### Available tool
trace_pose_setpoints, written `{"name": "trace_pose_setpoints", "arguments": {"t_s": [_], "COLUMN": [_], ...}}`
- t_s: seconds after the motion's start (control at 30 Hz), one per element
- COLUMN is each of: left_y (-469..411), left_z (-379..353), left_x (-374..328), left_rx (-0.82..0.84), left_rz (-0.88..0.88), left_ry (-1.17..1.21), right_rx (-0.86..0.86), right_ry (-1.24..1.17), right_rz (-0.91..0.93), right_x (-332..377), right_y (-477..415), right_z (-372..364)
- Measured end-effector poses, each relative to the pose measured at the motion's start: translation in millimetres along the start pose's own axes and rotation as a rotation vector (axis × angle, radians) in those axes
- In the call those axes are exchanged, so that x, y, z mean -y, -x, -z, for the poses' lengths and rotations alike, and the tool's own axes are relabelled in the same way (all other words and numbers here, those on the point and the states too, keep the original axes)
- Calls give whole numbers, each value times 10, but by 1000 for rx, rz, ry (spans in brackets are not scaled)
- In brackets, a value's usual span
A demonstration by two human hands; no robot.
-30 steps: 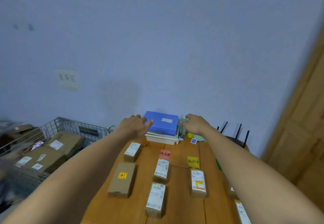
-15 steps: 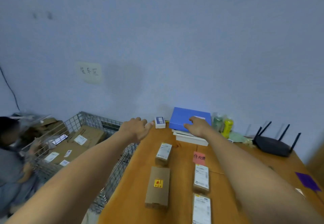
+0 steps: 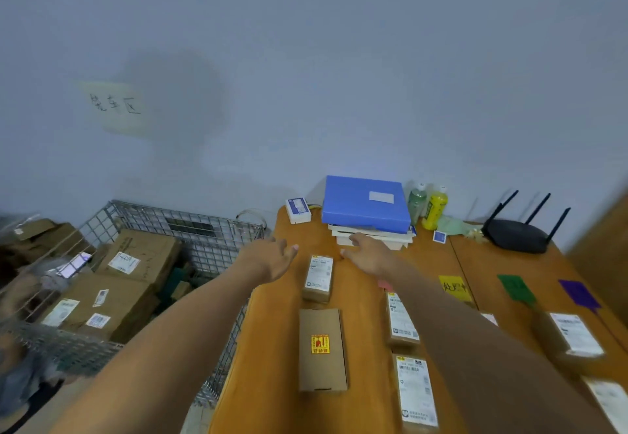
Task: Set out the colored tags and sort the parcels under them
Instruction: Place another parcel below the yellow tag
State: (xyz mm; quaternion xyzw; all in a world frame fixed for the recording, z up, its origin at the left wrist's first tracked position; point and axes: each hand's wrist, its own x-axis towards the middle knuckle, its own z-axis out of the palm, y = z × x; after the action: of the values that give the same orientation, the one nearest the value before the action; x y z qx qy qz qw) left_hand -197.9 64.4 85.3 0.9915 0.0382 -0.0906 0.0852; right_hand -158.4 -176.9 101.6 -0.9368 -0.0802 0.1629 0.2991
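Note:
Both my arms reach out over the wooden table (image 3: 356,399). My left hand (image 3: 272,258) and my right hand (image 3: 368,253) hover open on either side of a small labelled parcel (image 3: 318,277), holding nothing. Below it lies a brown parcel with a yellow sticker (image 3: 322,348). Two more labelled parcels (image 3: 401,319) (image 3: 416,391) lie in a column under a pink tag (image 3: 385,284), mostly hidden by my right forearm. A yellow tag (image 3: 454,286), a green tag (image 3: 516,289) and a purple tag (image 3: 579,294) lie further right, with a parcel (image 3: 571,335) below them.
A blue folder on a stack of white books (image 3: 365,204) stands at the table's back, with a small white box (image 3: 298,210), two bottles (image 3: 426,207) and a black router (image 3: 516,234). A wire cage of cardboard boxes (image 3: 119,270) stands left of the table.
Both hands have drawn back from the blue folder toward me and now flank the small labelled parcel. The camera has turned left and down, bringing the green and purple tags into view.

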Motion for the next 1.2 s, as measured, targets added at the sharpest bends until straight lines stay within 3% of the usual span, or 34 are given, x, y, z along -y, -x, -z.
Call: {"name": "trace_pose_setpoints", "arguments": {"t_s": [0.27,0.6,1.0,1.2], "left_y": [-497,-1186,-1596,-1585], "left_z": [-489,-1516,-2336,-2427], "left_x": [89,281,307,249], "left_rx": [115,319,321,224], "left_rz": [-73,55,176,197], "left_ry": [72,265,690,857], "right_rx": [61,164,159,158], "right_ry": [3,-157,-379,-478], "right_rz": [-141,-303,-411,-426], "right_x": [-140,-663,-965,-1068], "right_y": [-338,-1060,-1524,-1584], "right_z": [-533,-1438,-2019,-2133]}}
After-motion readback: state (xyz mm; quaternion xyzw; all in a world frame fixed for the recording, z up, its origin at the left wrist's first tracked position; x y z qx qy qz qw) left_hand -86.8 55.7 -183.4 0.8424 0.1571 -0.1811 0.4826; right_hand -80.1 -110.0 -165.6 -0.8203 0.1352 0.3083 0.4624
